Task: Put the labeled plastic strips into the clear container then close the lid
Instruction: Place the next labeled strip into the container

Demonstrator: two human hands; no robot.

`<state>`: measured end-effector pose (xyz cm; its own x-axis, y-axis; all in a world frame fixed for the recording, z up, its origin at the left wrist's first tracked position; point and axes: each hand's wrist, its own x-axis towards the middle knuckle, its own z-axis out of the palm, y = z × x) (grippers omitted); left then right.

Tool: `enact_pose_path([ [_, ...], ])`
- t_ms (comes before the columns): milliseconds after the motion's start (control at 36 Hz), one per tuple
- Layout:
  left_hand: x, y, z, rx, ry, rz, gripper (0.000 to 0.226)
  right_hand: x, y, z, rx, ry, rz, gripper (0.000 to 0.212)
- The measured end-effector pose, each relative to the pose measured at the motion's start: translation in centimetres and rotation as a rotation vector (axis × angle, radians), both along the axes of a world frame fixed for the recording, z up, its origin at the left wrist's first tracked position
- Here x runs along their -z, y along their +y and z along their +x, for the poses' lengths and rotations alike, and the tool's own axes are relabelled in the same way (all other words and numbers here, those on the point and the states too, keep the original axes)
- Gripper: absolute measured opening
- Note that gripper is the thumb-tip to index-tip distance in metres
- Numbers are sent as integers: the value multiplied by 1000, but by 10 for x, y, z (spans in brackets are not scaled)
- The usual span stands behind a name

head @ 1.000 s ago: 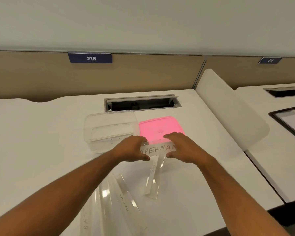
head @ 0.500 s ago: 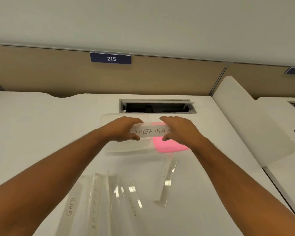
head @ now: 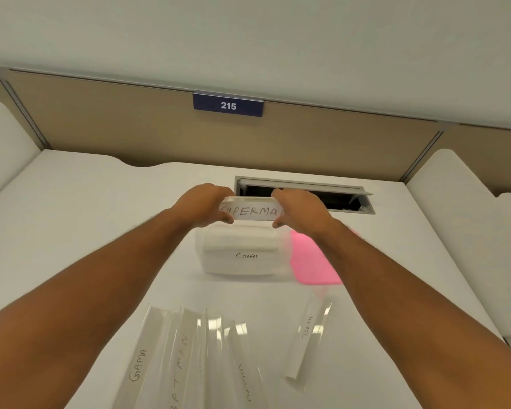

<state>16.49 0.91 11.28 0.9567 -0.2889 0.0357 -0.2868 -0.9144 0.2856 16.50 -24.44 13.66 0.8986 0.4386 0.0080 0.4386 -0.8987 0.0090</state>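
Both hands hold one strip marked SUPERMAN point(head: 252, 211) by its ends, my left hand point(head: 202, 209) on the left end and my right hand point(head: 300, 210) on the right end. The strip hangs level above the far rim of the clear container point(head: 239, 252), which holds a strip labelled GIRAFFE. The pink lid point(head: 311, 262) lies flat on the desk just right of the container. Near me lie several loose strips, among them GAMA point(head: 137, 366), BATMAN point(head: 179, 367) and, apart to the right, BETA point(head: 307, 335).
The white desk point(head: 86, 231) has an open cable hatch point(head: 304, 196) right behind my hands. A tan partition with a blue 215 sign point(head: 227, 105) closes the back. White side dividers point(head: 460, 208) stand left and right.
Both hands lifted the SUPERMAN strip off the desk beside the lid and carried it away from me, over the container. The head tilted, so the loose strips show more fully.
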Motion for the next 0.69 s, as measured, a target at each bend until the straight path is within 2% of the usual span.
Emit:
enact_pose_path([
  [167, 19, 4, 7, -3, 48, 64, 49, 19, 8, 14, 3, 97, -25, 52],
  [361, 41, 2, 15, 6, 63, 230, 48, 47, 14, 26, -14, 151, -45, 31],
  [556, 57, -11, 20, 65, 84, 409, 25, 71, 19, 32, -54, 168, -101, 21],
  [694, 73, -17, 22, 62, 94, 461, 12, 85, 21, 34, -56, 153, -118, 21],
])
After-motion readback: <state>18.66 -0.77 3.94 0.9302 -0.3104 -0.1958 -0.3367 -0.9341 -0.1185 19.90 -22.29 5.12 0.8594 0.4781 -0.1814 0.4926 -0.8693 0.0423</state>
